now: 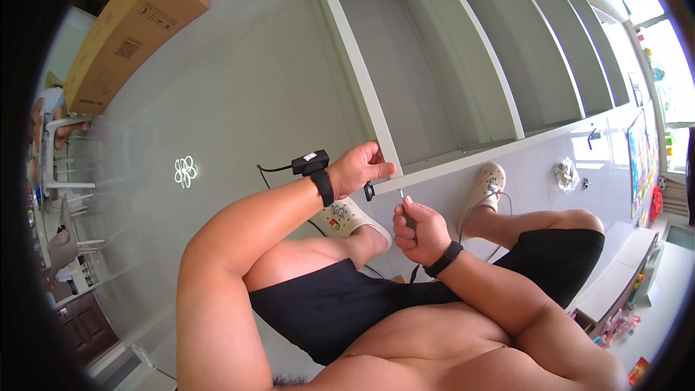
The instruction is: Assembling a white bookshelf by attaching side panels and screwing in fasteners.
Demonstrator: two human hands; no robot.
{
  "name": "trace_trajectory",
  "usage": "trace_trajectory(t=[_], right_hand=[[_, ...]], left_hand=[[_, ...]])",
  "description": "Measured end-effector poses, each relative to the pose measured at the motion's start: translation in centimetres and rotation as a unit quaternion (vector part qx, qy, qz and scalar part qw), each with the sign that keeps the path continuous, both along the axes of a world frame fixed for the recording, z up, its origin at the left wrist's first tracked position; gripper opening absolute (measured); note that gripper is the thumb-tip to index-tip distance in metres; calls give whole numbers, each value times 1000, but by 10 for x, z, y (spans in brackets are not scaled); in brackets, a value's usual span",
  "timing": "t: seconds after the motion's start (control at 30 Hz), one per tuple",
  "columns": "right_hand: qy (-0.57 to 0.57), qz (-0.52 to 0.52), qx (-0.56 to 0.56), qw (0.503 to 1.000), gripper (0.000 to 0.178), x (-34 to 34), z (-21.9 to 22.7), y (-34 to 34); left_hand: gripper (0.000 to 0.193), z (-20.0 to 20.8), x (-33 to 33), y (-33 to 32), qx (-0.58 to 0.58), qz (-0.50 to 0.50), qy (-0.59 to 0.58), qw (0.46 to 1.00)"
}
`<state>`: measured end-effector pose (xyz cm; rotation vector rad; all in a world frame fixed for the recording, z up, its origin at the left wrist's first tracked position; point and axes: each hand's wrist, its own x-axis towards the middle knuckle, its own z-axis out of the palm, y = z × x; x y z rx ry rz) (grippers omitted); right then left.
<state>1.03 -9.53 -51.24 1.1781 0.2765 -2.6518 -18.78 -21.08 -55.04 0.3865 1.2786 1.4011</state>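
A white shelf unit (387,146) lies on the floor, its open compartments toward me. My left hand (355,169) pinches the edge of its side panel near the closest corner, fingers closed round the board. Just right of it, my right hand (426,233) is closed round the dark handle of a screwdriver (411,221). The thin metal shaft points up at the shelf's near end panel (449,167); whether the tip sits in a screw I cannot tell. A small black round foot (369,192) sticks out at that corner, below my left hand.
A long cardboard box (134,36) stands at the far left, near a person and chairs (69,145). My feet in cream clogs (483,187) flank the shelf's corner. Thin black cables run from my wrist bands. Crumpled clear plastic (566,174) lies on the right.
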Motion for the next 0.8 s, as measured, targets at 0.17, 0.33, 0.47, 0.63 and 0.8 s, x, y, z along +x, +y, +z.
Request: trace_trajectory(t=[0.17, 0.33, 0.47, 0.63, 0.8], right_hand=[[0, 74, 211, 975, 19, 4, -9, 5], [-38, 173, 466, 867, 27, 3, -9, -2], [-74, 184, 496, 845, 29, 0, -4, -11], [-78, 172, 481, 856, 27, 7, 1, -15], [-7, 30, 171, 985, 20, 12, -4, -3]], left_hand=[[57, 9, -2, -3, 16, -43, -7, 999], [68, 11, 0, -7, 17, -66, 35, 997], [67, 8, 5, -5, 43, -51, 63, 996], [61, 7, 12, -9, 54, -43, 97, 993], [55, 6, 13, -8, 41, -40, 136, 989]])
